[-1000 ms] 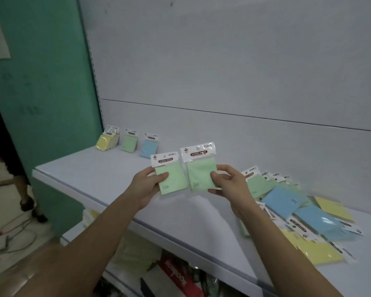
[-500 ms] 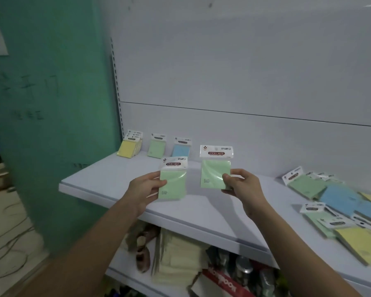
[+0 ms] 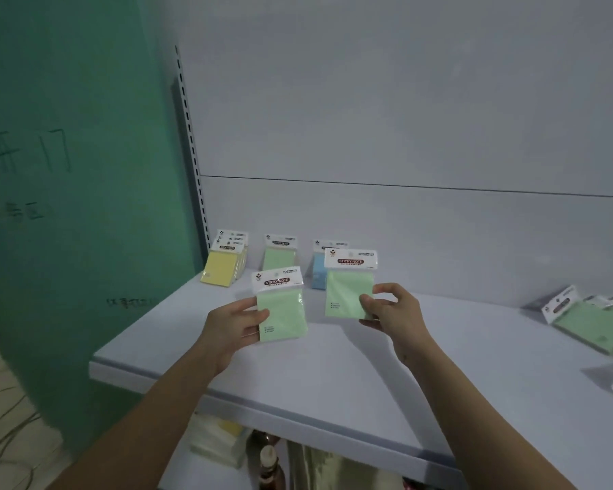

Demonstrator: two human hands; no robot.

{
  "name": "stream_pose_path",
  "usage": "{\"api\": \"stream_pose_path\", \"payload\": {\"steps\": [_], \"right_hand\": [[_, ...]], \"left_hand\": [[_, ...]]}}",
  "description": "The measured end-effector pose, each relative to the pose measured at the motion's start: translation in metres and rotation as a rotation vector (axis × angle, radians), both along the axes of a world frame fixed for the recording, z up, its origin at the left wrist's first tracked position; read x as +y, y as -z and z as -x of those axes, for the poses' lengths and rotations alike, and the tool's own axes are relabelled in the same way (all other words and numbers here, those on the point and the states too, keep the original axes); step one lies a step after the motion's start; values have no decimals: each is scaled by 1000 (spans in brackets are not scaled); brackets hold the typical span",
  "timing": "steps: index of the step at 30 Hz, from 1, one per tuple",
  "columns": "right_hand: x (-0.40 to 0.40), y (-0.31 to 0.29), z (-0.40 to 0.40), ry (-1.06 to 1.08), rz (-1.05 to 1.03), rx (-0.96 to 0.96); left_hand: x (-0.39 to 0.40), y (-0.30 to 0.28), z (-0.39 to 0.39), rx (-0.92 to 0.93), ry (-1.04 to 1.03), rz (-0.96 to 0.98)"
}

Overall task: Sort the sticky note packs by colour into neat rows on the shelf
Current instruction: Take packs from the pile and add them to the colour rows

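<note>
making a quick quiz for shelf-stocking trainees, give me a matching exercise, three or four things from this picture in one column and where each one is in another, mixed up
Things:
1. yellow packs
2. blue pack
3. left hand
4. loose pile of packs

Places:
A. far right of the shelf, lying flat
B. back row, nearest the green wall
C. gripping a green pack in the air over the shelf
D. back row, partly hidden behind the right hand's green pack

Pairs: 1-B, 2-D, 3-C, 4-A
</note>
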State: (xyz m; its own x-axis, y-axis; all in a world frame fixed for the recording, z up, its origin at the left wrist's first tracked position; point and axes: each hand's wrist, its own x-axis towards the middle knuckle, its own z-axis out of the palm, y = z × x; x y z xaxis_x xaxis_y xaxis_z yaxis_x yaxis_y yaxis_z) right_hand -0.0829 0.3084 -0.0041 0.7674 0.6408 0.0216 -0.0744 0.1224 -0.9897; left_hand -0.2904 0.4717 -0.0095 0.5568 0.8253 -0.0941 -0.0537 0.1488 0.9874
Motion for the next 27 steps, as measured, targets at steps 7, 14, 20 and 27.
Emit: {"api": "stream_pose_path", "payload": {"steps": [7, 14, 20, 27], "right_hand": [[70, 3, 2, 49, 50, -28], [125, 20, 19, 77, 74, -18], [183, 24, 39, 160, 118, -64], [234, 36, 44, 369, 290, -295]], "left_hand": [[74, 2, -3, 4, 36, -90], [143, 10, 11, 55, 96, -126], [195, 16, 19, 61, 208, -170], [220, 26, 19, -20, 225, -175]]}}
